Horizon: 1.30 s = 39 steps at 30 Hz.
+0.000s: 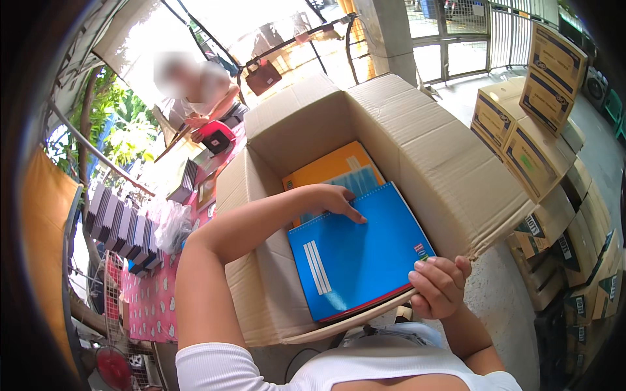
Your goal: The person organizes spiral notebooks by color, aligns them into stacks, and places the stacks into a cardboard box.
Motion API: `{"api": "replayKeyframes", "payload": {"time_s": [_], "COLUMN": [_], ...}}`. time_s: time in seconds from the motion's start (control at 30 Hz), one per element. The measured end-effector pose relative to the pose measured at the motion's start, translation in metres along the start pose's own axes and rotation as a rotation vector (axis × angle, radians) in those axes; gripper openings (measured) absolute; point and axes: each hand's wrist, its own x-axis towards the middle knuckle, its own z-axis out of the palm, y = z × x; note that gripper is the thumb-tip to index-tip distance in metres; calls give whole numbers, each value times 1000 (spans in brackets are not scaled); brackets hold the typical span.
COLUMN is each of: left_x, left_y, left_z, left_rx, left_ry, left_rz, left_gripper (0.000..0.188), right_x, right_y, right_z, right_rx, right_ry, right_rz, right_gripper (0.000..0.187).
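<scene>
A large cardboard box (pixel 502 195) stands open in front of me with its flaps spread. On the near side inside it lies a blue spiral notebook (pixel 365 260) with white lines on its cover; a red edge shows beneath it. My left hand (pixel 334 201) closes on its far spiral edge, thumb on the cover, other fingers partly hidden. Past that edge are a light blue patterned notebook (pixel 365 181) and an orange notebook (pixel 326 163). My right hand (pixel 441 287) is curled round the box's near right rim, close to the blue notebook's corner.
On the left, a pink patterned table (pixel 150 300) carries stacked notebooks (pixel 120 221) and a clear plastic bag (pixel 171 225). A person (pixel 208 91) is at its far end. Closed cartons (pixel 528 156) are piled to the right. A red fan (pixel 114 368) is at lower left.
</scene>
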Motion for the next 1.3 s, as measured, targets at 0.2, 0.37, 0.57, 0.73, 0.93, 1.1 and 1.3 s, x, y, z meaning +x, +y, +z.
{"api": "replayKeyframes", "payload": {"time_s": [0.2, 0.37, 0.57, 0.73, 0.93, 1.1, 1.3], "left_x": [9, 9, 22, 29, 32, 10, 1], "left_y": [-4, -4, -12, -23, -22, -12, -6], "left_z": [4, 4, 0, -3, 4, 6, 12], "left_rx": [24, -25, -73, -123, -60, -141, -222], "left_ry": [-19, -9, -142, -260, -288, -227, -149], "left_rz": [-2, 9, 38, 89, 103, 116, 85], "left_gripper": [111, 112, 118, 118, 116, 113, 108], "right_x": [-3, -7, -7, -6, -7, -6, -4], "right_y": [5, 6, 7, 7, 10, 11, 14], "right_z": [1, 3, 0, 1, -1, -1, -3], "right_rx": [69, 93, 81, 94, 106, 110, 137], "right_ry": [9, 31, -24, -28, -13, -27, -42], "right_rz": [-27, -27, -43, -43, -59, -73, -104], "right_gripper": [23, 22, 22, 21, 19, 19, 18]}}
